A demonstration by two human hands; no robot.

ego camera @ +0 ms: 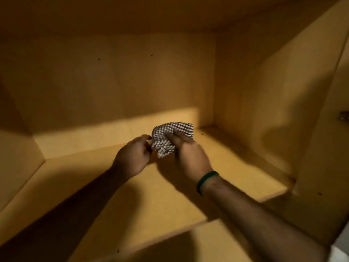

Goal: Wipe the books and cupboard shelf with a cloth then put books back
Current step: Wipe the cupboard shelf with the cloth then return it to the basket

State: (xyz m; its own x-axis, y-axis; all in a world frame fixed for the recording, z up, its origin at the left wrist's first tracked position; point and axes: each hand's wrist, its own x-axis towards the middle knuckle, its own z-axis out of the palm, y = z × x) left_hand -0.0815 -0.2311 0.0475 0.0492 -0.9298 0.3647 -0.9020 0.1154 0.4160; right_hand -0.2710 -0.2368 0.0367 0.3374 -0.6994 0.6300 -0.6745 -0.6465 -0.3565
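Both my hands reach into a yellow-brown wooden cupboard, above its bare shelf (117, 201). A black-and-white checked cloth (171, 138) is bunched between them near the middle of the shelf. My right hand (188, 157), with a green band at the wrist, grips the cloth from the right, fingers curled over it. My left hand (135, 155) pinches the cloth's left edge with curled fingers. No books are in view.
The cupboard's back wall (113, 78) and right side wall (264, 95) close in the space. A left side wall (17, 163) stands near my left arm. A metal hinge (343, 116) shows at the far right edge.
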